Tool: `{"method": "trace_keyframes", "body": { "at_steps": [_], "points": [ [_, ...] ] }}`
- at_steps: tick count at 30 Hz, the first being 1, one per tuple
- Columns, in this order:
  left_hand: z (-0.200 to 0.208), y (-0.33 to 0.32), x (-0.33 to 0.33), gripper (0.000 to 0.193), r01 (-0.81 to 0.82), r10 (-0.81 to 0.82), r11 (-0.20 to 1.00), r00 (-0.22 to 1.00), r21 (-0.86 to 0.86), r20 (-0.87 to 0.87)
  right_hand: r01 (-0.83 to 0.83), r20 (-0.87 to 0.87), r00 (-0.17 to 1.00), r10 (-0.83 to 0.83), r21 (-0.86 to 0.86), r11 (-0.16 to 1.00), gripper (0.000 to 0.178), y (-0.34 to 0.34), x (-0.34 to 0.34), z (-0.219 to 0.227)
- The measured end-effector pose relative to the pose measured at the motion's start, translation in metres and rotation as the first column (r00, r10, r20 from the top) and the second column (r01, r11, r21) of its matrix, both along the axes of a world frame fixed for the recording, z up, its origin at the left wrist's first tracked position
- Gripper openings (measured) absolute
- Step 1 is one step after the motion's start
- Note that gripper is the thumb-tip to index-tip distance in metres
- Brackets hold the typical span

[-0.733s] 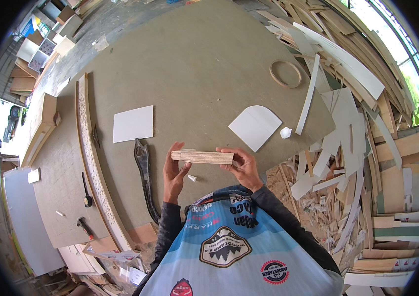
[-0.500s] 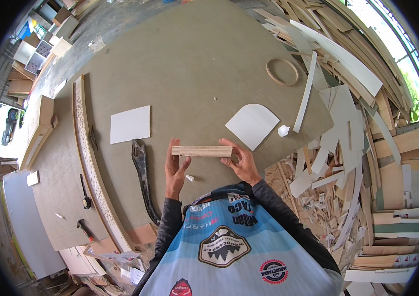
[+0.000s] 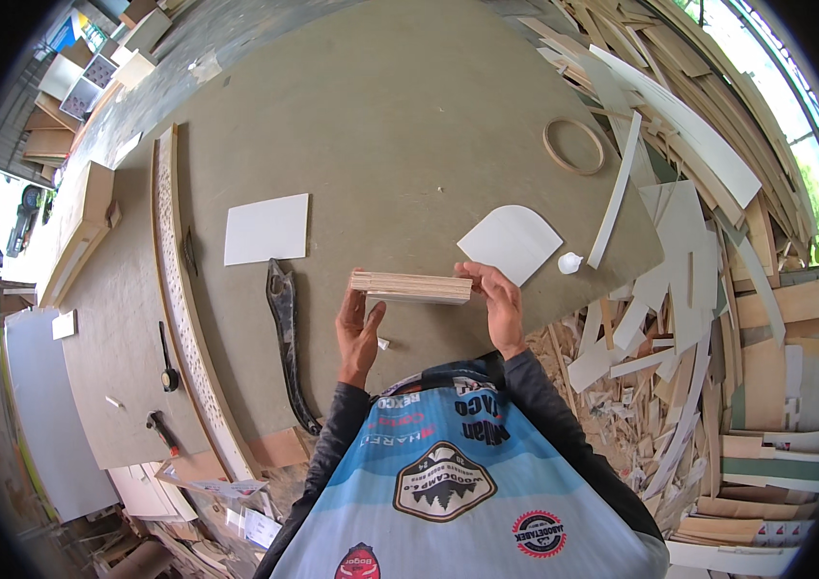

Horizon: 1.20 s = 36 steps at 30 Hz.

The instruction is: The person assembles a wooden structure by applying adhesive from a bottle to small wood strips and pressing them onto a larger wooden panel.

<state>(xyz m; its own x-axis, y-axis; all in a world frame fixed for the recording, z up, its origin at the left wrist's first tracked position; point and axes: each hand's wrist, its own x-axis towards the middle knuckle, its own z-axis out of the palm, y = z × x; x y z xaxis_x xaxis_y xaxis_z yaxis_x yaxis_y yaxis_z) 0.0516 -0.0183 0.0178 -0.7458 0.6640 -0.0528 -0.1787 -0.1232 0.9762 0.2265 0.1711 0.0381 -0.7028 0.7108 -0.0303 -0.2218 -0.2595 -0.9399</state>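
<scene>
A thick rectangular plywood piece (image 3: 419, 285), its layered edge facing up, is held level above the table. My left hand (image 3: 359, 333) pinches its left end, thumb on the near side and fingers beyond. At the right end my right hand (image 3: 499, 307) has its fingers stretched out, fingertips by the far corner and the palm apart from the end. A pale strip of the near face shows below the edge. Beside the left thumb lies a small white cone-shaped piece (image 3: 383, 343), partly hidden.
On the table (image 3: 371, 125) lie a white rectangular sheet (image 3: 266, 230), a round-ended white panel (image 3: 511, 244), a wooden ring (image 3: 573, 147) and a dark curved tool (image 3: 284, 328). A long wooden strip (image 3: 187, 318), a tape measure (image 3: 169, 376) and a hammer (image 3: 162, 434) are left. Scrap wood (image 3: 622, 386) crowds the right.
The plywood piece has tilted, and a strip of its near face now shows. My right thumb has left its near side, and the hand has opened somewhat. The whole view has shifted slightly.
</scene>
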Motion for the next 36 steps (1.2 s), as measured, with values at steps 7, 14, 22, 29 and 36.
{"method": "trace_keyframes", "body": {
  "at_steps": [7,14,22,29,36],
  "points": [
    [-0.018,0.005,0.007,0.062,-0.054,0.033,0.988,0.990,-0.145,-0.140,-0.012,0.001,1.000,0.012,-0.011,1.000,0.034,-0.005,-0.039,-0.004],
    [-0.039,0.001,-0.009,0.044,-0.054,0.002,0.953,0.985,-0.298,-0.172,0.120,0.018,0.993,-0.120,-0.007,0.993,0.028,-0.010,-0.047,-0.006],
    [-0.021,-0.014,-0.034,0.038,0.149,-0.174,0.982,0.954,-0.120,-0.245,0.165,0.010,0.986,-0.168,-0.237,0.957,0.016,0.011,-0.039,-0.011],
    [0.053,-0.027,-0.015,0.049,0.421,-0.421,0.895,0.906,-0.147,0.032,0.235,0.116,0.972,-0.205,-0.442,0.866,0.021,0.020,-0.027,0.000],
    [0.074,-0.020,0.009,0.050,0.565,-0.559,0.824,0.804,0.029,0.203,0.148,0.158,0.985,-0.071,-0.553,0.820,0.035,0.035,-0.018,-0.016]
  ]
}}
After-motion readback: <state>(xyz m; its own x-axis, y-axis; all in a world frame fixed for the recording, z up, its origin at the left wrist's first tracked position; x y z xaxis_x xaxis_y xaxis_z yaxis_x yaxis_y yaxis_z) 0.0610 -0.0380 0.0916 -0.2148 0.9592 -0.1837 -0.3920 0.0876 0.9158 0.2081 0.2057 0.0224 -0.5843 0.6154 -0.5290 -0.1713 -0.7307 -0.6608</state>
